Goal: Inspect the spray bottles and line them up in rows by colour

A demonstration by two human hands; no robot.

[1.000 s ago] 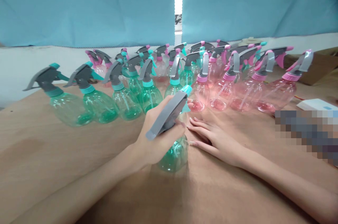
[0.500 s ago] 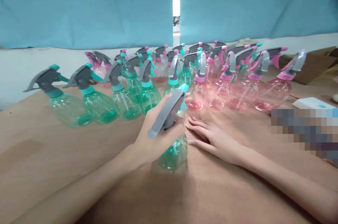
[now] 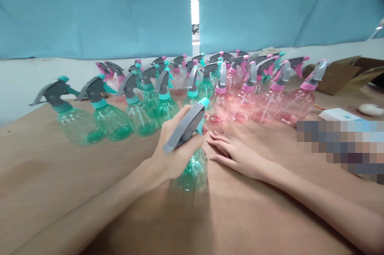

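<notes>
Left hand (image 3: pixel 175 163) is clasped round the neck of a green spray bottle (image 3: pixel 195 173), at front-centre; right hand (image 3: pixel 241 155) is laid palm-down on the desk (image 3: pixel 255 215) beside it, fingers loose. Green bottles (image 3: pixel 113 123) and pink bottles (image 3: pixel 268 107) are lined up behind.

1 translucent green spray bottle (image 3: pixel 195 171) (gray head (image 3: pixel 185 127), turquoise nozzle (image 3: pixel 204 102)) stands roughly upright in the left hand (image 3: pixel 169 153).
</notes>
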